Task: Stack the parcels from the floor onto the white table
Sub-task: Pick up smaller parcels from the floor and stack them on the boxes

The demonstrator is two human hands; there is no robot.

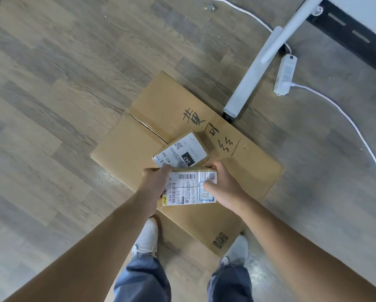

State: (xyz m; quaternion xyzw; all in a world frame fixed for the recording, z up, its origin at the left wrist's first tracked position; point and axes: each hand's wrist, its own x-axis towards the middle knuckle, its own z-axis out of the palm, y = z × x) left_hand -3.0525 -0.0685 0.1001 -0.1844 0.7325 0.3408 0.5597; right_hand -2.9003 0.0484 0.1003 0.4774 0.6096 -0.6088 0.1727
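At the bottom of the view stand two legs in blue jeans (139, 277). The left shoe (146, 236) and right shoe (237, 247), both pale, are on the wood-pattern floor (52, 105) at the near edge of the large cardboard box (139, 144).

Both bare forearms reach forward over the near half of that box. The left grip (155, 180) is wrapped round the left side of a small labelled parcel (189, 188), with its fingers curled over the far left corner. The right grip (220, 186) clasps the parcel's right side, the thumb lying on the white shipping label and the fingers hooked over the far edge. This parcel sits above the middle of the large box; whether it is lifted clear or touches the box top cannot be told.

Just beyond it, a second small parcel (180, 152) lies tilted on top of the large box, label up, its near edge hidden under the held one. The large box lies flat on the floor, with a taped seam and black handwriting on its top.

Beyond the box's far right corner, a white desk leg (254, 77) rests on the floor. A white power strip (285, 73) lies to the right of it, and a white cable (346, 114) runs off to the right. The desk (370, 12) shows at the far right, beyond the box.
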